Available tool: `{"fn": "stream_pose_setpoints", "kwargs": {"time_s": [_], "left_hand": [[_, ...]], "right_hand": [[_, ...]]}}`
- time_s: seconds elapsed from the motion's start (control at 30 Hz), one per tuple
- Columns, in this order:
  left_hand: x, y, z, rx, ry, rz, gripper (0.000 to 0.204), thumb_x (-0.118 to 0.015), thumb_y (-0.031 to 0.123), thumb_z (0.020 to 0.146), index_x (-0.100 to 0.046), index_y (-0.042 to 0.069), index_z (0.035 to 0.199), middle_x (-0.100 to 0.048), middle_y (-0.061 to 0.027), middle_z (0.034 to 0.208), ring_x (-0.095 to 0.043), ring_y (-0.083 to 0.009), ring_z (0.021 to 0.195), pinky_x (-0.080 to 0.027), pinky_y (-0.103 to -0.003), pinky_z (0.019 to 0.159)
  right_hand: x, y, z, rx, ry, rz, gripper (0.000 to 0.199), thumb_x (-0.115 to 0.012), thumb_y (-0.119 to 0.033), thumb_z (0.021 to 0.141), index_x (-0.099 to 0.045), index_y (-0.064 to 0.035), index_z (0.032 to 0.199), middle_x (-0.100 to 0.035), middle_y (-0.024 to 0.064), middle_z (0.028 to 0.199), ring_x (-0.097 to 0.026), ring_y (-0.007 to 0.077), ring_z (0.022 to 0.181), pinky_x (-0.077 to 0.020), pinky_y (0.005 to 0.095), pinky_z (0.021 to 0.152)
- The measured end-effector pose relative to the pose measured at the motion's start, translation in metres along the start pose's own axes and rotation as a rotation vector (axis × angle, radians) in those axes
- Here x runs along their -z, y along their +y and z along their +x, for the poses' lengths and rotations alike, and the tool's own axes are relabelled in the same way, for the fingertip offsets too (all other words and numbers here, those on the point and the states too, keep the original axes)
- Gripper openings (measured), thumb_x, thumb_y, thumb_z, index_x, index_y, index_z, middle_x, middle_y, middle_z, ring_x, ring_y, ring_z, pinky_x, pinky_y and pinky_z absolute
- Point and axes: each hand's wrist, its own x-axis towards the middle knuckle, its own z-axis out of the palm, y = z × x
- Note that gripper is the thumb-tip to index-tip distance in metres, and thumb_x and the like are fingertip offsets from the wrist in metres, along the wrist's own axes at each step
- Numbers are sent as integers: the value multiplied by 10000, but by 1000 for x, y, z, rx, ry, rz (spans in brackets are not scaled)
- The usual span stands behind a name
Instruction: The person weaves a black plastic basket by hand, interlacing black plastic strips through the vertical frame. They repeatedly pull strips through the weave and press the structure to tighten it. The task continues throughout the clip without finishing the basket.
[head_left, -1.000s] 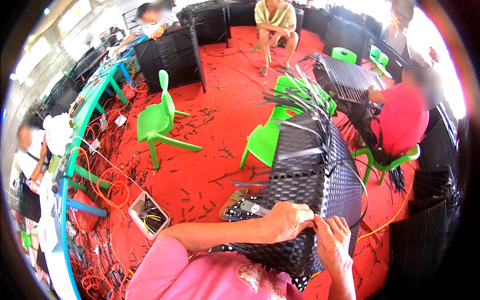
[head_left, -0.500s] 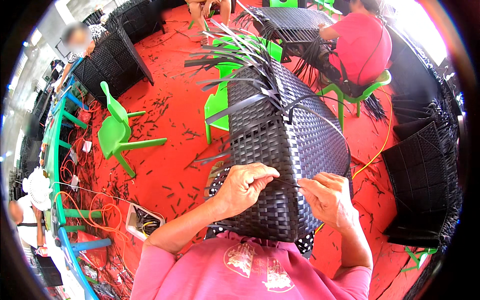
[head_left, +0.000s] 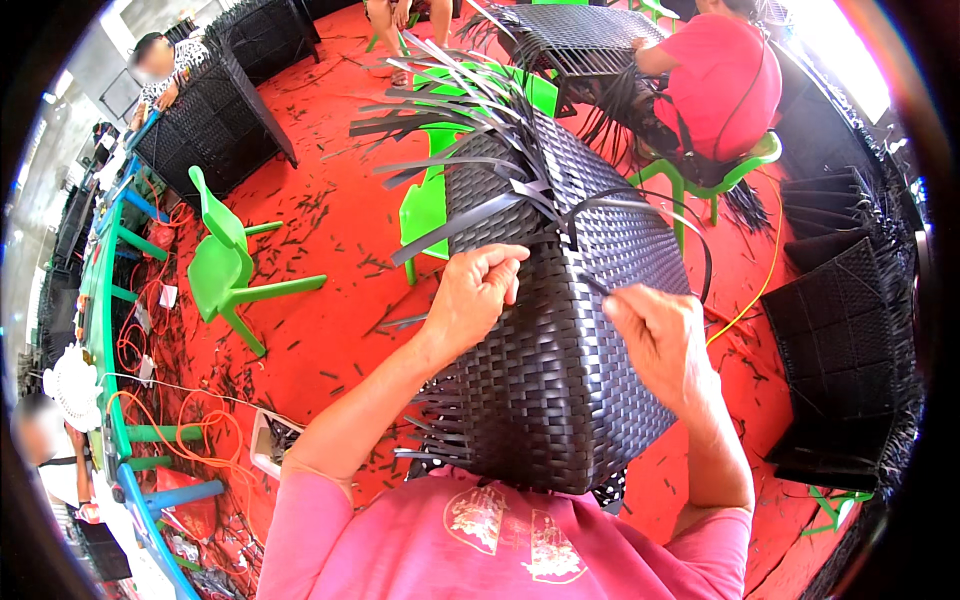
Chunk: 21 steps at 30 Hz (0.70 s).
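A black woven plastic-rattan piece, box-shaped (head_left: 630,240), stands in front of me with its corner edge toward me. Long loose black strips (head_left: 470,120) fan out from its far upper end. My left hand (head_left: 478,295) is closed, fingertips pinched against the left face near the corner; what lies between them is hidden. At the right face my right hand (head_left: 655,330) pinches a black plastic strip (head_left: 592,284) that runs to the corner edge. Another loose strip (head_left: 705,245) curves out past the right face. Shorter strip ends (head_left: 435,435) stick out at the lower left.
A green plastic chair (head_left: 222,265) stands to the left, another (head_left: 425,210) behind the woven piece. A person in a red shirt (head_left: 722,85) sits at far right by a woven panel (head_left: 570,35). Black woven panels (head_left: 835,350) lean at right. Scraps litter the red floor (head_left: 330,330).
Both hands have moved up and away from me along the corner edge. The strip stretched between them earlier now shows only from my right hand to the corner. The woven piece has shifted slightly.
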Motion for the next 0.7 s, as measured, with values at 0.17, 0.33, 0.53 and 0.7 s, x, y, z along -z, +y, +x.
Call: {"fn": "stream_pose_setpoints", "kwargs": {"time_s": [0.17,0.33,0.53,0.7], "left_hand": [[-3,-5,21,21,-8,124,248,-521,123,945,-634,-30,1105,-571,-6,669,-444,-56,544,-367,-230,509],[-5,-12,19,-153,49,277,246,-568,120,890,-649,-51,1047,-665,-123,771,-580,-132,665,-475,-291,642],[-10,-16,24,-106,19,155,198,-527,88,943,-642,-41,1040,-528,30,649,-462,-48,577,-382,-225,520],[-11,-12,25,-24,44,135,206,-534,92,942,-638,-34,1067,-541,21,649,-480,-59,588,-392,-220,534]], "right_hand": [[-4,17,33,-55,-79,-62,90,-539,-113,890,-562,-29,868,-545,201,596,-580,390,595,-438,474,568],[-12,28,52,2,-151,-109,183,-541,-144,832,-590,-11,715,-570,216,620,-585,409,634,-449,490,608],[-16,24,78,-44,-218,-212,212,-532,-125,722,-559,17,566,-549,260,603,-576,441,618,-458,505,613],[-19,26,98,-52,-339,-262,234,-535,-175,681,-576,21,559,-553,257,589,-581,455,611,-474,497,610]]}}
